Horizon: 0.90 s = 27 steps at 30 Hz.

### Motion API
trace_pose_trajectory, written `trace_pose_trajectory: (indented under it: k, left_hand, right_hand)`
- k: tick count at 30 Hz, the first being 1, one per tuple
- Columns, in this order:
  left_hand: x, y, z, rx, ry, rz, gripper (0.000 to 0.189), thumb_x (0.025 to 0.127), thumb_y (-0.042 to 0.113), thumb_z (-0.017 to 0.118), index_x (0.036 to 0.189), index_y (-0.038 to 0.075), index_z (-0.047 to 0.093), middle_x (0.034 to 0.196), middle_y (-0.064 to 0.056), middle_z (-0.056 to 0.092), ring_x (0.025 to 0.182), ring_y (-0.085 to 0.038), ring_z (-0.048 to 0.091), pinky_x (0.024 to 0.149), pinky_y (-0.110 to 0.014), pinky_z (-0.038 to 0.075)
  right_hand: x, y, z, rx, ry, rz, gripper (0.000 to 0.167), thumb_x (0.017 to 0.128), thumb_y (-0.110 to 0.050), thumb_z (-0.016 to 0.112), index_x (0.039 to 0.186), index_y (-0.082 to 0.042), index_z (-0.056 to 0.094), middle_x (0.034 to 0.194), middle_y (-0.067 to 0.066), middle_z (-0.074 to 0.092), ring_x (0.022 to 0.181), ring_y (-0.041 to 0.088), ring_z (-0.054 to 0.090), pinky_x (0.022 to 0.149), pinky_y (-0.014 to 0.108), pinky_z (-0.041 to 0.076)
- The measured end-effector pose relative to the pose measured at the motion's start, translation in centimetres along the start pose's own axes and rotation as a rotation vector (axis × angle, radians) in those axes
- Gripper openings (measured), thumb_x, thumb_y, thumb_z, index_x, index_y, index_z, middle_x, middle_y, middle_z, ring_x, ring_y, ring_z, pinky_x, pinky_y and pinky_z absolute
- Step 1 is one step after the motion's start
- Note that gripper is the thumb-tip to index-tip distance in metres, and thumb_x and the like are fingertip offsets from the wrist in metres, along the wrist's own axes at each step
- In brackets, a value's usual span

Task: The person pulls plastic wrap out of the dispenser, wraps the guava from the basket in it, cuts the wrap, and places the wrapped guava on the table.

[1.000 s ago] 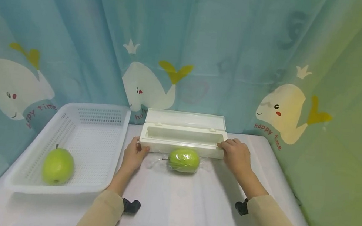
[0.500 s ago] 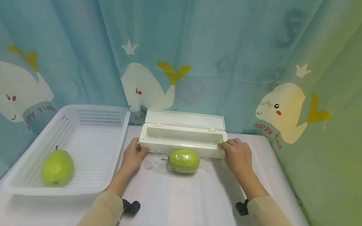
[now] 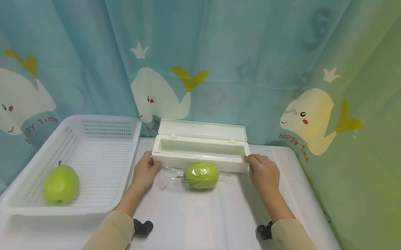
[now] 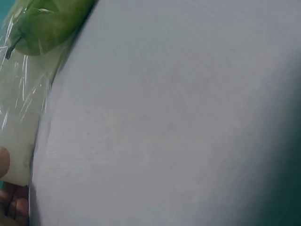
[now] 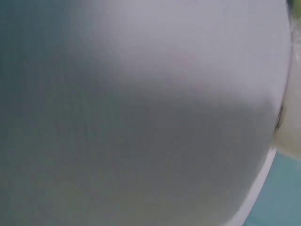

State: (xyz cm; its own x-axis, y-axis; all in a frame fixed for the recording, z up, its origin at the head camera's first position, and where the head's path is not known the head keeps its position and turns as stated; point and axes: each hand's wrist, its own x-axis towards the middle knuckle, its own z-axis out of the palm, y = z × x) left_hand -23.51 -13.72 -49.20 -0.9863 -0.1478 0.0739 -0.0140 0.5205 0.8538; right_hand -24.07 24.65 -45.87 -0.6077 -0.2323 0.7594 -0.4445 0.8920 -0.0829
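A long white cling film dispenser (image 3: 200, 163) lies across the far part of the table with its lid (image 3: 202, 130) tipped back. My left hand (image 3: 145, 171) grips its left end, thumb in front; the left wrist view shows a bit of that thumb and fingers at the box's end. At the right end, my right hand (image 3: 263, 174) holds the corner with curled fingers; the right wrist view shows no hand. Against the dispenser's front rests a green pear (image 3: 201, 176) wrapped in clear film (image 3: 170, 178), its stem pointing left. Loose film spreads out on both sides of it.
To the left stands a white perforated basket (image 3: 127, 166) with an unwrapped green pear (image 3: 61, 185) inside. A whale-print curtain (image 3: 231, 54) hangs right behind the table (image 3: 188, 231), and its green part borders the right side.
The head view has shifted slightly, so everything sits a little further left. My right fingertips have drawn slightly back toward the dispenser's right edge. Both hands stay at its ends.
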Motion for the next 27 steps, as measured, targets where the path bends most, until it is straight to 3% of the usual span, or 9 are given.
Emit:
trace_pose_trajectory:
  k: [5,9,12,15,19,22,25,27]
  left_hand:
    - [-0.6,0.0,-0.5,0.039,-0.053,0.017,0.062,0.1,0.028,0.056,0.154,0.008,0.032,0.135,-0.02,0.056,0.128,-0.036,0.051,0.112,-0.058,0.035]
    - [-1.4,0.3,-1.1,-0.044,-0.133,0.045,0.079,0.098,0.029,0.059,0.16,0.011,0.013,0.15,-0.019,0.044,0.142,-0.037,0.037,0.119,-0.059,0.022]
    - [-2.2,1.2,-0.9,-0.071,-0.172,0.058,0.096,0.095,0.035,0.064,0.161,0.013,-0.002,0.161,-0.022,0.022,0.149,-0.041,0.02,0.119,-0.062,0.016]
    - [-3.4,2.7,-0.3,0.0,-0.154,0.093,0.107,0.089,0.047,0.07,0.161,0.02,-0.005,0.163,-0.025,0.005,0.15,-0.047,0.009,0.115,-0.069,0.015]
    - [-4.9,4.9,0.8,0.183,0.01,0.295,0.103,0.08,0.051,0.077,0.16,0.023,0.018,0.162,-0.025,0.007,0.15,-0.048,0.002,0.113,-0.074,0.012]
    - [-5.6,6.3,1.6,0.33,0.147,0.537,0.096,0.075,0.047,0.083,0.153,0.018,0.036,0.158,-0.022,0.024,0.149,-0.047,0.011,0.115,-0.07,0.016]
    - [-5.5,7.4,2.3,0.438,0.173,0.764,0.097,0.07,0.048,0.087,0.15,0.014,0.043,0.145,-0.016,0.045,0.142,-0.042,0.033,0.114,-0.062,0.028]
    - [-5.1,8.1,2.7,0.488,0.138,0.855,0.102,0.068,0.054,0.087,0.15,0.014,0.042,0.137,-0.011,0.052,0.134,-0.036,0.044,0.113,-0.054,0.036]
  right_hand:
    - [0.2,-1.8,0.0,0.064,-0.104,0.099,0.035,0.082,0.0,0.067,0.116,-0.01,0.069,0.117,0.013,0.068,0.104,0.039,0.063,0.067,0.053,0.051]
    - [1.3,-3.6,0.4,0.095,-0.201,0.02,0.045,0.085,-0.011,0.073,0.129,-0.015,0.065,0.132,0.015,0.06,0.121,0.04,0.054,0.083,0.06,0.049]
    - [1.9,-4.4,1.0,0.089,-0.222,-0.052,0.035,0.082,-0.017,0.08,0.116,-0.016,0.073,0.13,0.012,0.061,0.122,0.036,0.054,0.087,0.059,0.048]
    - [2.4,-4.8,1.6,0.081,-0.157,-0.092,0.016,0.079,-0.014,0.084,0.093,-0.014,0.076,0.117,0.009,0.068,0.113,0.033,0.059,0.083,0.054,0.05]
    - [2.6,-5.2,2.0,0.12,-0.08,-0.116,0.009,0.082,-0.008,0.08,0.082,-0.011,0.071,0.097,0.004,0.073,0.096,0.029,0.063,0.075,0.046,0.051]
    - [2.4,-5.6,1.9,0.168,-0.09,-0.129,0.005,0.085,-0.008,0.073,0.085,-0.011,0.068,0.087,0.003,0.072,0.085,0.027,0.064,0.071,0.043,0.052]
    - [2.1,-6.0,1.6,0.205,-0.106,-0.133,0.003,0.084,-0.009,0.068,0.086,-0.011,0.068,0.081,0.002,0.071,0.076,0.025,0.063,0.068,0.042,0.052]
    - [2.1,-6.3,1.5,0.227,-0.11,-0.142,0.003,0.083,-0.009,0.066,0.086,-0.012,0.067,0.082,0.002,0.072,0.076,0.024,0.065,0.072,0.043,0.052]
